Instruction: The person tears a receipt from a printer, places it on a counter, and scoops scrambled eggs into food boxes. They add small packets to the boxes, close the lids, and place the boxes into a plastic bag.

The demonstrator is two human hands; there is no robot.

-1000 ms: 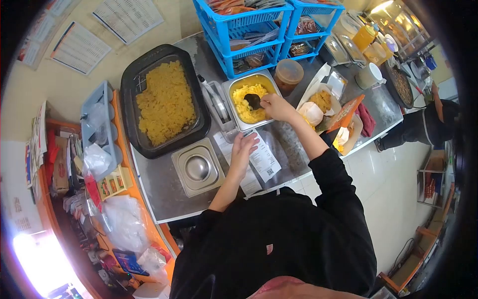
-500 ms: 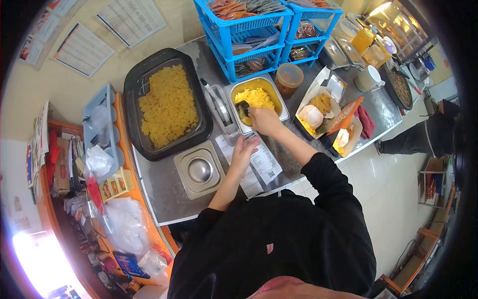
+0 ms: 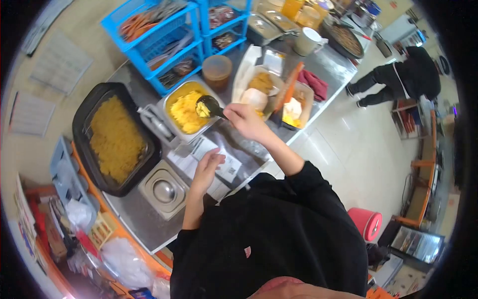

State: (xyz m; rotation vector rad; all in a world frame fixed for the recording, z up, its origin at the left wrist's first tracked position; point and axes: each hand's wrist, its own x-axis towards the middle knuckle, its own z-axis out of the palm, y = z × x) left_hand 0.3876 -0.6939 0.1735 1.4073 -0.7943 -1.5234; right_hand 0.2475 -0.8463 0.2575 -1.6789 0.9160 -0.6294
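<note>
Right hand [image 3: 244,121] wrapped round the handle of a black spoon [image 3: 215,107], its bowl over the metal pan's [image 3: 172,122] right side, facing up, seemingly so the yellow food [image 3: 201,109] stays in. Gripping outside the pan probably keeps those fingers clean. On the pan's near side, the left hand [image 3: 206,169] hangs over papers [image 3: 230,168], loosely open, apparently empty; right of the pan, an open carton [image 3: 243,79] sits handily near.
</note>
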